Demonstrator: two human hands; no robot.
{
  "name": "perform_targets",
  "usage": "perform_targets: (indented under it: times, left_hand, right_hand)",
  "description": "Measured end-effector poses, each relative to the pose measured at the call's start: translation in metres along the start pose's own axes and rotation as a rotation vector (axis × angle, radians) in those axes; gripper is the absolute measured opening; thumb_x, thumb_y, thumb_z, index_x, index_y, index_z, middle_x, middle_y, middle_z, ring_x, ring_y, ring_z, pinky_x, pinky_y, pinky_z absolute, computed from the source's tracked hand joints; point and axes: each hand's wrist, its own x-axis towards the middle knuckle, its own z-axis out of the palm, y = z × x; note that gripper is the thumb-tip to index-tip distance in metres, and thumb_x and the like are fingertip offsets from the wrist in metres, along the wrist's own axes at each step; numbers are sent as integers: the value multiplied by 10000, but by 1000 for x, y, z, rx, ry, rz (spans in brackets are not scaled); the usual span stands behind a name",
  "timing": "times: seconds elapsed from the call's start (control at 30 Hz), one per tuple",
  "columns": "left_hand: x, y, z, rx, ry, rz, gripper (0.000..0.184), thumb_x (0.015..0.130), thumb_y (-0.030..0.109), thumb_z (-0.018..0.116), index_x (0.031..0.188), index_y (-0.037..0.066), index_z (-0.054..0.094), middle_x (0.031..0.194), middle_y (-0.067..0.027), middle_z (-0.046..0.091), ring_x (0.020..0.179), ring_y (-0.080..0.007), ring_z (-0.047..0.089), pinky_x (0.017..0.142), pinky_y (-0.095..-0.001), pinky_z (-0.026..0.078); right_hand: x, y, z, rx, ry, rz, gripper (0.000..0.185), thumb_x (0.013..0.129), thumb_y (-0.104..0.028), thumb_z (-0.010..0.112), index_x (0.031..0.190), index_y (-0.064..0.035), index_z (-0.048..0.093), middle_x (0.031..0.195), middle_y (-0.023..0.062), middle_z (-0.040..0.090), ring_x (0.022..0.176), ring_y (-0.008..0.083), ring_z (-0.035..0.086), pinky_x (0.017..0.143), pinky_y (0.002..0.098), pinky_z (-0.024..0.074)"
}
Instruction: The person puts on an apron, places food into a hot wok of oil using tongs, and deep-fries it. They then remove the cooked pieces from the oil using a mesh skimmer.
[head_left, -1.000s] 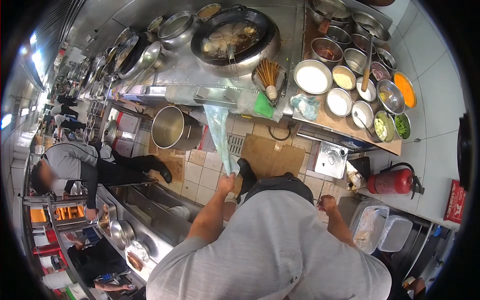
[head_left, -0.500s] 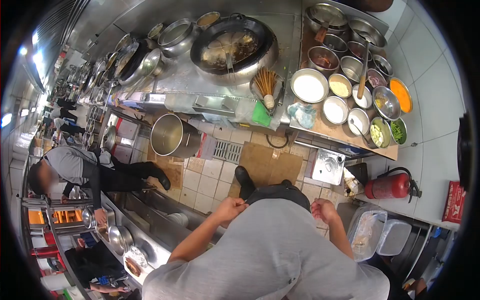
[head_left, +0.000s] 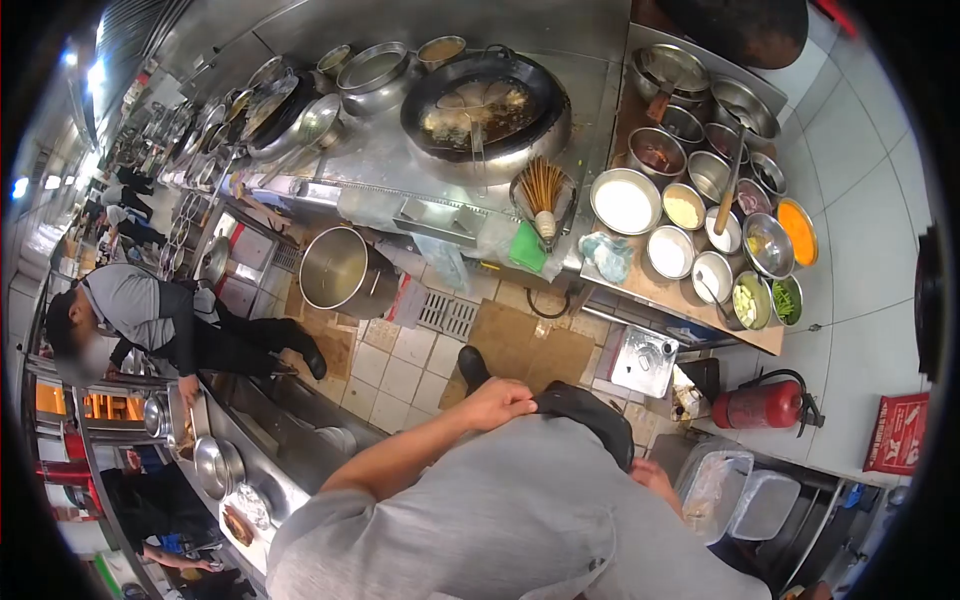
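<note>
My left hand (head_left: pixel 500 403) is at my waist, closed with its fingers curled against the edge of the black garment (head_left: pixel 585 410); anything inside them is too small to make out. Low beside my right hip is my right hand (head_left: pixel 650 477), partly hidden by my shirt, its fingers unclear. A pale blue cloth (head_left: pixel 440 260) hangs from the stove's front edge, apart from both hands. Above it on the stove, a large black wok (head_left: pixel 480 105) holds food in dark liquid with a metal utensil.
Several bowls of ingredients stand on the right counter (head_left: pixel 625 255). A large pot (head_left: pixel 335 268) is on the floor, left of centre. To the right are a fire extinguisher (head_left: pixel 760 405) and plastic tubs (head_left: pixel 715 490). A co-worker (head_left: pixel 135 310) leans over the left counter.
My left hand has let go of the pale blue cloth and moved back to my waist. My right hand has lowered beside my hip. The view has shifted, and the co-worker's arm has moved over the counter.
</note>
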Motion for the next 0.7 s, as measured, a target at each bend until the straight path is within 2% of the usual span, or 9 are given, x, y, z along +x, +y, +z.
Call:
perform_targets:
  times: [0.03, 0.07, 0.13, 0.33, 0.4, 0.43, 0.5, 0.63, 0.7]
  left_hand:
    - [13, 8, 1, 85, -65, 99, 321, 963, 287, 672, 852, -12, 631, 795, -122, 601, 749, -298, 608, 662, -407, 457]
    - [26, 19, 2, 76, -68, 101, 321, 963, 287, 672, 852, -12, 631, 795, -122, 601, 749, -298, 608, 662, -407, 457]
    - [54, 38, 8, 170, -289, 265, 321, 947, 297, 651, 847, -8, 637, 828, -178, 622, 809, -397, 616, 702, -473, 472]
    - [122, 32, 83, 245, -591, 557, 239, 893, 242, 647, 847, 7, 650, 830, -185, 639, 831, -399, 639, 718, -507, 486]
    - [129, 38, 106, 268, -686, 652, 291, 817, 275, 668, 791, -14, 679, 795, -239, 665, 783, -424, 656, 688, -521, 493]
    - [134, 41, 105, 269, -688, 658, 291, 817, 275, 668, 791, -14, 679, 795, -239, 665, 783, -424, 656, 688, -521, 493]
    - [142, 46, 104, 430, -935, 601, 254, 843, 263, 659, 825, 10, 676, 823, -205, 677, 813, -407, 656, 703, -509, 490]
    - [142, 27, 73, 350, -906, 520, 282, 827, 279, 660, 819, -2, 678, 816, -218, 688, 775, -398, 655, 695, -503, 488]
    - [130, 43, 28, 440, -934, 280, 275, 821, 270, 661, 837, -4, 680, 820, -226, 692, 749, -386, 650, 687, -499, 485]
  right_hand:
    - [1, 10, -7, -1, 7, 0, 86, 854, 0, 533, 859, -37, 611, 724, 73, 608, 550, 157, 517, 526, 301, 408]
    - [-3, 23, -13, 3, 30, -7, 87, 860, -6, 531, 858, -39, 611, 724, 71, 607, 550, 156, 518, 523, 299, 409]
    - [-11, 52, -25, 18, 77, -22, 90, 872, -18, 527, 858, -44, 612, 724, 67, 605, 551, 153, 520, 518, 297, 411]
    - [6, 131, -54, 62, 193, -87, 112, 907, -55, 515, 857, -58, 614, 724, 55, 601, 552, 145, 526, 504, 290, 417]
    - [14, 150, -62, 77, 232, -114, 122, 919, -67, 511, 856, -62, 615, 724, 51, 600, 553, 143, 528, 499, 288, 418]
    - [19, 157, -66, 85, 253, -129, 128, 924, -73, 509, 856, -65, 616, 724, 49, 599, 553, 141, 529, 496, 287, 419]
    - [23, 168, -79, 90, 298, -155, 139, 936, -85, 504, 855, -69, 616, 724, 45, 598, 553, 139, 531, 492, 284, 421]
    - [36, 169, -99, 97, 356, -200, 164, 959, -110, 496, 855, -79, 618, 724, 37, 595, 554, 133, 535, 482, 280, 425]
    - [49, 163, -110, 98, 375, -225, 177, 971, -122, 492, 854, -83, 619, 724, 33, 594, 555, 130, 537, 477, 277, 427]
